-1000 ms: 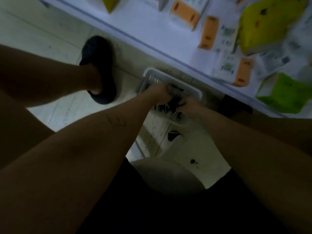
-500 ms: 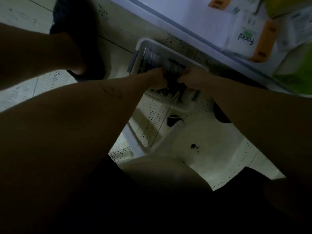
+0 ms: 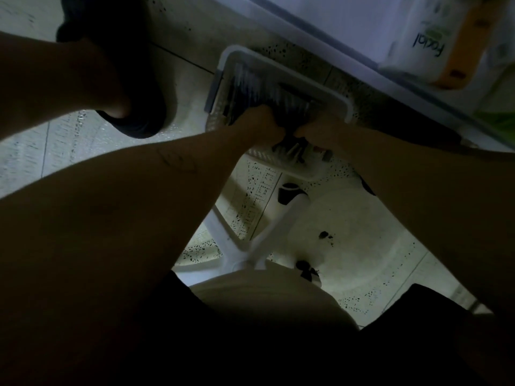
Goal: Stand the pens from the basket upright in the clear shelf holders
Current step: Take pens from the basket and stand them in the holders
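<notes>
From above the person's head, looking down, the light is poor and most of the picture is dark. A white basket [image 3: 289, 76] sits on the speckled tile floor [image 3: 348, 246], just beside the foot of a white shelf [image 3: 348, 23]. The pens [image 3: 250, 84] lie inside it as a dark, packed heap, with their ends pointing toward the near wall of the basket.

Both bare arms reach down into the basket. The left hand [image 3: 262, 126] and the right hand [image 3: 320, 132] sit close together over the middle of it, knuckles up. Each has its fingers curled tight round a dark bundle of pens that shows in the gap between them. The fingertips are hidden under the hands, so I cannot tell how many pens each one has.

A foot in a dark shoe [image 3: 139, 118] stands on the floor to the left of the basket, well apart from it. Nearer the person, the white spokes of a chair base [image 3: 267, 232] spread over the tiles. On the shelf, at the upper right, lies a white tissue pack [image 3: 418, 45] printed "Facial", with an orange end.
</notes>
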Demonstrator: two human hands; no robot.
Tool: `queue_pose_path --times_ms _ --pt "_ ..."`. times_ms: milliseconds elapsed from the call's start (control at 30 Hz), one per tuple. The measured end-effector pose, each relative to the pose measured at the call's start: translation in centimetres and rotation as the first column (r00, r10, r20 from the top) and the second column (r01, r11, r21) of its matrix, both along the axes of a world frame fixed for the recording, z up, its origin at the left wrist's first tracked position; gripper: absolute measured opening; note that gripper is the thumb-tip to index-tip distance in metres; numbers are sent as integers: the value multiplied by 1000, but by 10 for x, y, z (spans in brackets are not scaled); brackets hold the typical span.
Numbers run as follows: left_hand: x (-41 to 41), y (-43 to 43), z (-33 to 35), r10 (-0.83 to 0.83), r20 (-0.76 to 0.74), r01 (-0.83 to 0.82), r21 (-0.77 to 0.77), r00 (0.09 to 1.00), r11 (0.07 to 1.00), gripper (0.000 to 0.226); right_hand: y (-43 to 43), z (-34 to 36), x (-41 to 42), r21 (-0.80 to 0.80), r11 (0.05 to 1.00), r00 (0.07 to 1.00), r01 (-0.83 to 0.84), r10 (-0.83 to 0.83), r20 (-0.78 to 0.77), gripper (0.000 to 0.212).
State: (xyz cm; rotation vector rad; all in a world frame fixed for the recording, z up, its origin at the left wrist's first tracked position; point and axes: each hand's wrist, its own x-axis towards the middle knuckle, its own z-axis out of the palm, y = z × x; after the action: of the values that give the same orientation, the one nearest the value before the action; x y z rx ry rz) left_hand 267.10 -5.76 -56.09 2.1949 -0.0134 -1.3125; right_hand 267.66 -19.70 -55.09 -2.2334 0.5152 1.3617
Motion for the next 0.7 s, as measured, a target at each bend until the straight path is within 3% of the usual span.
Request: queue_pose_path --times_ms 200,333,433,567,633,700 --pt "-2 8 3 243 118 -236 -76 963 969 20 1 1 -3 -54 993 995 101 -100 19 41" --pt "1 13 8 338 121 -324 -119 933 939 12 -3 8 -10 18 963 937 267 -264 229 52" --pt "6 15 19 368 106 -351 -155 924 924 23 -3 22 -15 71 943 875 325 -328 355 51" --pt "11 15 39 399 56 -384 -182 915 905 39 -4 41 -14 21 966 883 256 -243 401 34" --pt "13 15 56 377 -5 -372 -170 926 913 39 -3 50 -14 1 975 889 224 -205 409 21" --pt "12 15 71 324 -56 -329 -166 944 930 33 -1 62 -16 33 973 884 228 -222 412 21"
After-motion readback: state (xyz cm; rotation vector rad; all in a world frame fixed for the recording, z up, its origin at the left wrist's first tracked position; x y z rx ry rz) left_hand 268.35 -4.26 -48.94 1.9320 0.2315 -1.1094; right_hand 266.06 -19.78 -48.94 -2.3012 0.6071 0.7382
